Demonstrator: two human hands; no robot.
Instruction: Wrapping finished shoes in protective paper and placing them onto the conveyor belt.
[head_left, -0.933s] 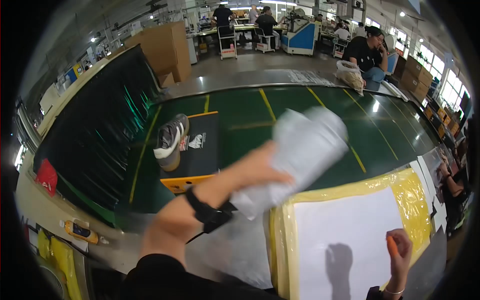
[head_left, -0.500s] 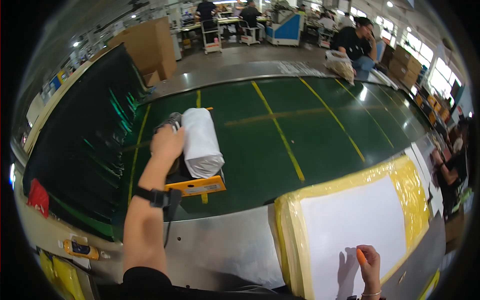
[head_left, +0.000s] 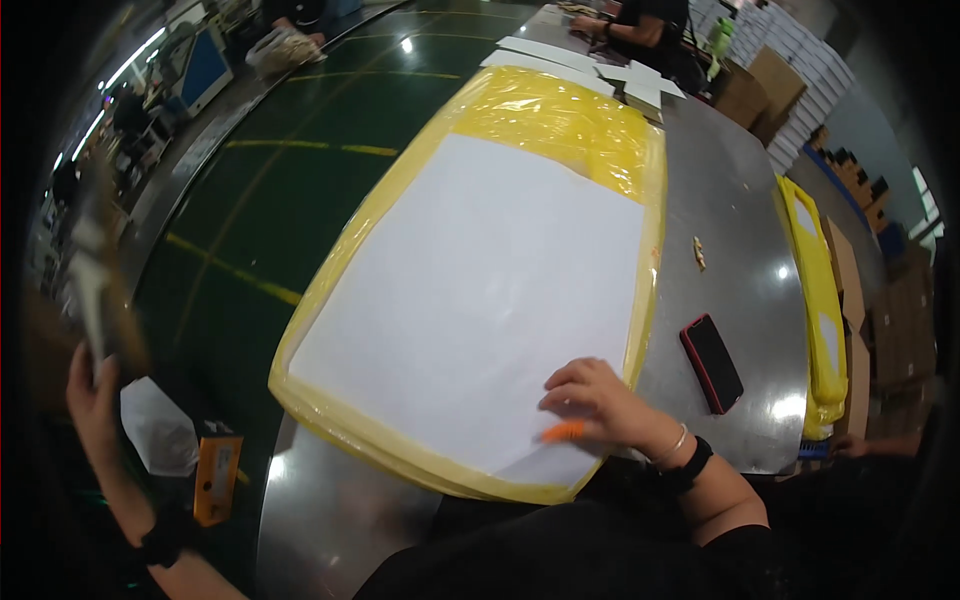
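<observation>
At the far left my left hand [head_left: 93, 400] is raised, its fingers closed on a shoe [head_left: 100, 290]; motion smears the shoe's details. Below it, a white wrapped bundle [head_left: 160, 430] lies beside an orange box [head_left: 216, 480] on the green belt. My right hand [head_left: 600, 405] is over the near right part of a white paper sheet [head_left: 480, 270], fingers bent and apart, with an orange cover on one digit. That sheet lies on top of a stack with yellow plastic wrap [head_left: 545, 100] around it.
The green conveyor belt [head_left: 225, 210] runs along the left. A phone [head_left: 712, 363] and a small tan piece [head_left: 699, 253] lie on the metal table [head_left: 740, 200]. Yellow-wrapped packs [head_left: 815, 300] stand at the right. Other people [head_left: 640, 25] sit at the far side.
My view has swung to the right. My left hand has lifted the shoe from beside the white bundle. My right hand has opened its fingers over the paper.
</observation>
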